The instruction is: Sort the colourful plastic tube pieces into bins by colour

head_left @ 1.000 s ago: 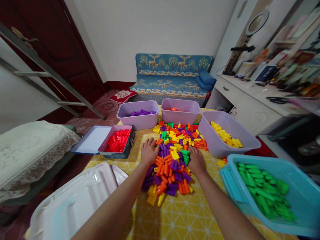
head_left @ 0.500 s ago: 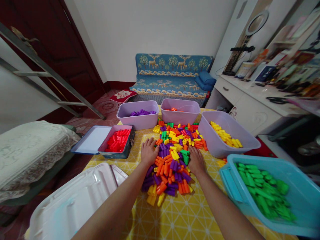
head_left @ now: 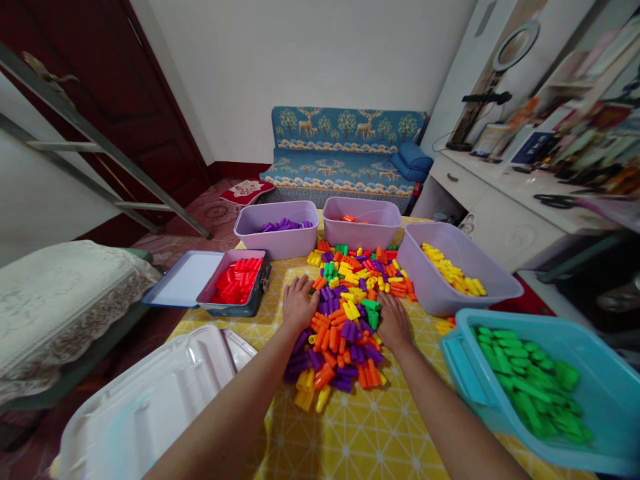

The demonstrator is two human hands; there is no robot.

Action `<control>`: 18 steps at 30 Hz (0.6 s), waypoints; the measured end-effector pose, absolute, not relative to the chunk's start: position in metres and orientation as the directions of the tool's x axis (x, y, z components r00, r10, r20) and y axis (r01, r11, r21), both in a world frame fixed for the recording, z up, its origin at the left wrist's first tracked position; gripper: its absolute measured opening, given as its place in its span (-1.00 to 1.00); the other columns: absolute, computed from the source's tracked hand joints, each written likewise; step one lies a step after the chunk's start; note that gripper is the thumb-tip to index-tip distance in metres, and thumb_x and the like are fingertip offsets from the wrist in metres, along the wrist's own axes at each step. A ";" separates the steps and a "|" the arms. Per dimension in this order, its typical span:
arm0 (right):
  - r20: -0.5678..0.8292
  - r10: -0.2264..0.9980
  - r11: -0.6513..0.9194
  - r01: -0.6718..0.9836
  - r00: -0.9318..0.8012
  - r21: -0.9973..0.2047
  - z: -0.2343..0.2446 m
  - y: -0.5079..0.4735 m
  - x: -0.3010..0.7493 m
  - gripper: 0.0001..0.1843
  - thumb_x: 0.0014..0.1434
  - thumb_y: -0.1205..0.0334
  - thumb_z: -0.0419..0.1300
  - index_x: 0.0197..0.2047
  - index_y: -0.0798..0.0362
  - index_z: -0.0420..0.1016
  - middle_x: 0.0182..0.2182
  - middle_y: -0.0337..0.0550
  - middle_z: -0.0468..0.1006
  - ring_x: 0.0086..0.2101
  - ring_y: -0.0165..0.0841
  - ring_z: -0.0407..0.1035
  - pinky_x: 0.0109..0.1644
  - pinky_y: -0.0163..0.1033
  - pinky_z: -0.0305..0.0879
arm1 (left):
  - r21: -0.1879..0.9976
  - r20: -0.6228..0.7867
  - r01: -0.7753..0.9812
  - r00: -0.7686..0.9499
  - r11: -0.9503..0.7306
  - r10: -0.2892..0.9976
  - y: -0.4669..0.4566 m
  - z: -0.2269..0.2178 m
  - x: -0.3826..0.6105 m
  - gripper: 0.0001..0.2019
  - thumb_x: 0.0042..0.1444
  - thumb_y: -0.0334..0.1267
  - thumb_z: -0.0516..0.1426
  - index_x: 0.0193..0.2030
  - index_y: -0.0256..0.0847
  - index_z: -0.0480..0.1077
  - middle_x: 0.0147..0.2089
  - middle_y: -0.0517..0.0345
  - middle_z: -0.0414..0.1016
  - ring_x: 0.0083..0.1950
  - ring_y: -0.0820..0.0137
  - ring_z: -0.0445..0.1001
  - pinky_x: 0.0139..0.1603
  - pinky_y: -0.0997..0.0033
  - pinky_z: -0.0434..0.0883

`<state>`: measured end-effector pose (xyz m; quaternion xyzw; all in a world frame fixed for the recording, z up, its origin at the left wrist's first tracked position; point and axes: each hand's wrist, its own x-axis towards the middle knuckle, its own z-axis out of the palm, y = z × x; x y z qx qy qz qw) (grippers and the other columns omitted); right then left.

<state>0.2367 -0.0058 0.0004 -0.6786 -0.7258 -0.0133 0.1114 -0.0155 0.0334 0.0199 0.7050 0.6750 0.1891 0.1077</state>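
A heap of small plastic pieces (head_left: pixel 333 337) in purple, orange, yellow, green and red lies on the yellow patterned tablecloth (head_left: pixel 370 440). At its left edge rests my left hand (head_left: pixel 300 303), palm down with the fingers stretched forward, holding nothing. My right hand (head_left: pixel 394 321) lies flat against the right edge, beside some green pieces (head_left: pixel 372 313), its fingers extended. Sorted pieces fill several containers: purple in a lilac bin (head_left: pixel 276 243), a few orange in a second lilac bin (head_left: pixel 361 233), yellow in a third lilac bin (head_left: pixel 435 293), green in a turquoise bin (head_left: pixel 465 377), red in a hinged box (head_left: pixel 235 310).
White plastic lids (head_left: pixel 150 400) lie stacked at the near left. Beyond the table stands a blue sofa (head_left: pixel 345 163). A ladder (head_left: pixel 110 160) leans at the left, and a cluttered white desk (head_left: pixel 500 183) stands on the right.
Almost nothing differs. The view has shifted very slightly; both hands stay in the same places beside the heap.
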 end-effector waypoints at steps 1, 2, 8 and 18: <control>0.178 0.983 0.079 0.989 -0.055 -0.128 0.000 -0.006 0.237 -0.49 0.27 0.26 -0.06 0.23 0.24 0.32 0.22 0.09 0.35 0.21 -0.16 0.17 0.33 -0.05 -0.02 | 0.406 0.119 0.912 0.018 -0.065 0.993 0.033 0.020 -0.016 -0.59 0.27 -0.09 -0.01 0.20 -0.07 0.35 0.38 0.10 0.22 0.42 0.17 0.10 0.40 -0.02 0.07; 0.178 0.982 0.080 0.989 -0.057 -0.125 0.000 -0.005 0.237 -0.50 0.27 0.26 -0.06 0.22 0.24 0.32 0.22 0.09 0.36 0.21 -0.16 0.17 0.34 -0.05 -0.03 | 0.406 0.115 0.912 0.018 -0.064 0.993 0.033 0.020 -0.016 -0.59 0.27 -0.09 -0.01 0.20 -0.08 0.35 0.38 0.10 0.22 0.42 0.17 0.09 0.40 -0.01 0.07; 0.193 0.979 0.088 0.987 -0.062 -0.133 0.000 -0.005 0.237 -0.51 0.27 0.26 -0.06 0.21 0.23 0.33 0.20 0.09 0.37 0.20 -0.15 0.17 0.33 -0.04 -0.02 | 0.411 0.116 0.910 0.016 -0.062 0.993 0.033 0.020 -0.015 -0.59 0.27 -0.09 -0.01 0.20 -0.09 0.36 0.38 0.10 0.22 0.42 0.17 0.10 0.41 0.00 0.06; 0.272 0.954 0.177 0.967 -0.123 -0.182 0.006 -0.009 0.239 -0.33 0.25 0.23 -0.03 0.41 -0.04 -0.05 0.19 -0.06 0.38 0.15 -0.20 0.21 0.27 -0.03 0.06 | 0.415 0.117 0.908 0.011 -0.059 0.993 0.033 0.020 -0.015 -0.60 0.26 -0.09 0.00 0.19 -0.06 0.36 0.38 0.11 0.23 0.42 0.17 0.11 0.40 -0.01 0.06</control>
